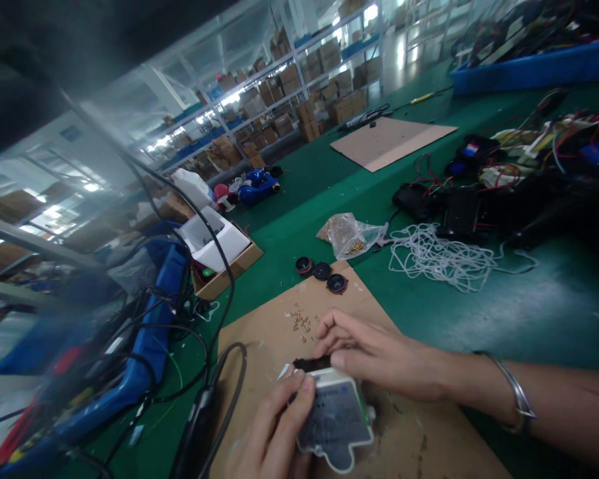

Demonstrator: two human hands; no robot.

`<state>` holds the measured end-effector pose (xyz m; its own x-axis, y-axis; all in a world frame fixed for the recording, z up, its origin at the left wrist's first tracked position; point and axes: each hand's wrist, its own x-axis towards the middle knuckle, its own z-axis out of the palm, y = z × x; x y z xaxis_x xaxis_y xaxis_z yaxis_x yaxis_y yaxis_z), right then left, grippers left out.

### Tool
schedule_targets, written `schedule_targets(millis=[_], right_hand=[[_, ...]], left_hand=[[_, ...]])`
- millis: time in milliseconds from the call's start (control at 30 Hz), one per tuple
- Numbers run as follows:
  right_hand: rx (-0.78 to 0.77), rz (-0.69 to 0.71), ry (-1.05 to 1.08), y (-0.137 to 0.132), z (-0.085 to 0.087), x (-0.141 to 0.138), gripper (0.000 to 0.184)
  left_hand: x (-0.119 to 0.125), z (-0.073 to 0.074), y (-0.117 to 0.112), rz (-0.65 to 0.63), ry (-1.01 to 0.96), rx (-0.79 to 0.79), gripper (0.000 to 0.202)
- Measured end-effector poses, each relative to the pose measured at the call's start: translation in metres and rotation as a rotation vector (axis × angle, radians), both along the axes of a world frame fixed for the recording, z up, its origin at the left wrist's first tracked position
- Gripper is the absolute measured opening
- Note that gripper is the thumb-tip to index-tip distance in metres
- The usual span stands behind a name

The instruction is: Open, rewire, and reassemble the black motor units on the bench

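A flat grey plastic housing (332,419) with a pale rim and a rounded tab is tilted above the cardboard sheet. My left hand (279,426) is closed on its left edge, thumb and fingers gripping near the upper corner. At the housing's top edge sits a black part (312,364), partly hidden by fingers. My right hand (364,352) is closed round this black part, with its thumb against the housing's top edge. Small brass screws (302,322) lie scattered on the cardboard just beyond my hands.
Three round black parts (322,271) sit at the cardboard's (259,332) far edge. Beyond are a bag of screws (349,236) and tangled white cord (439,256). A blue bin (154,346), an open box (229,273) and black cables (224,253) crowd the left.
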<state>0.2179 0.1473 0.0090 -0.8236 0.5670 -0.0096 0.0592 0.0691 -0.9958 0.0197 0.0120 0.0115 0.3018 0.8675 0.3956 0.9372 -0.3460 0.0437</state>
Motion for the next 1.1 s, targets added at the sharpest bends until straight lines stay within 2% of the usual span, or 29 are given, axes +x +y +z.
schedule_targets(millis=[67, 100, 167, 233, 300, 400, 467, 533, 633, 700, 767, 833, 900, 1033, 1100], right_hand=[[0.217, 0.023, -0.171, -0.002, 0.009, 0.002, 0.057], [0.310, 0.036, -0.238, -0.003, 0.013, 0.002, 0.059], [0.404, 0.084, -0.313, -0.005, 0.020, 0.002, 0.050], [0.419, 0.134, -0.331, -0.008, 0.024, 0.003, 0.047], [0.467, 0.160, -0.306, -0.012, 0.027, 0.005, 0.057], [0.713, 0.132, -0.245, -0.023, 0.026, 0.010, 0.071], [0.943, 0.088, -0.211, -0.028, 0.022, 0.011, 0.072], [1.166, 0.039, -0.167, -0.030, 0.016, 0.011, 0.066], [1.375, -0.033, -0.145, -0.032, 0.011, 0.011, 0.056], [1.356, -0.007, -0.156, -0.034, 0.014, 0.013, 0.052], [1.263, 0.050, -0.153, -0.036, 0.020, 0.016, 0.049], [1.177, 0.070, -0.138, -0.038, 0.027, 0.017, 0.032], [1.123, 0.060, -0.128, -0.039, 0.031, 0.018, 0.017], [1.052, 0.074, -0.113, -0.044, 0.030, 0.017, 0.010], [1.029, 0.072, -0.119, -0.047, 0.028, 0.017, 0.008]], left_hand=[[-0.001, 0.004, 0.000, -0.016, -0.007, -0.046, 0.046], [-0.001, 0.006, 0.001, -0.029, -0.017, -0.076, 0.046], [-0.001, 0.011, 0.002, -0.064, -0.067, -0.161, 0.045], [-0.001, 0.016, 0.001, -0.084, -0.178, -0.245, 0.054], [-0.001, 0.018, -0.002, -0.037, -0.315, -0.270, 0.073], [0.004, 0.014, -0.006, 0.048, -0.473, -0.277, 0.078], [0.007, 0.010, -0.007, 0.042, -0.487, -0.214, 0.076], [0.010, 0.004, -0.004, 0.002, -0.403, -0.063, 0.072], [0.010, -0.006, 0.001, -0.078, -0.254, 0.108, 0.065], [0.007, -0.013, 0.003, -0.130, -0.196, 0.149, 0.062], [0.005, -0.018, 0.002, -0.181, -0.146, 0.176, 0.058], [0.005, -0.019, -0.001, -0.223, -0.115, 0.201, 0.054], [0.005, -0.017, -0.004, -0.250, -0.095, 0.214, 0.051], [0.008, -0.007, -0.016, -0.299, -0.013, 0.138, 0.045], [0.006, -0.002, -0.028, -0.258, -0.004, 0.060, 0.046]])
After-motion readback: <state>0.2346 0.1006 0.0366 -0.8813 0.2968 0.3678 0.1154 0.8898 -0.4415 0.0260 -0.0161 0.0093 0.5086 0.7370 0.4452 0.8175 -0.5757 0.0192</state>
